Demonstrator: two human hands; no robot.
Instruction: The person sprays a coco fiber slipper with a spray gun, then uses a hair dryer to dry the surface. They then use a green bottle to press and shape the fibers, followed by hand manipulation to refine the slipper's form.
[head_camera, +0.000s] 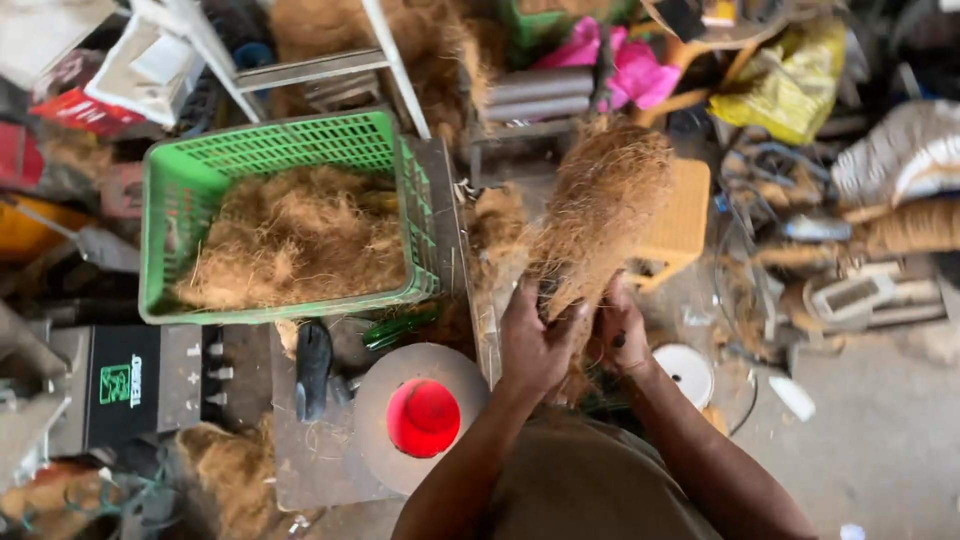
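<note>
A thick bundle of brown coconut fibre (600, 205) stands up from between my two hands, its bushy end fanning toward the top of the view. My left hand (533, 340) wraps around the bundle's narrow lower end. My right hand (622, 332) closes on the same end from the other side, a dark ring on one finger. Both hands touch each other around the fibre, just in front of my body.
A green plastic crate (170, 200) heaped with loose fibre sits on the left. A grey disc with a red centre (423, 417) lies below it, beside a dark tool (312, 366) and a black box (120, 385). A yellow stool (680, 215), a white lid (688, 372) and clutter surround them.
</note>
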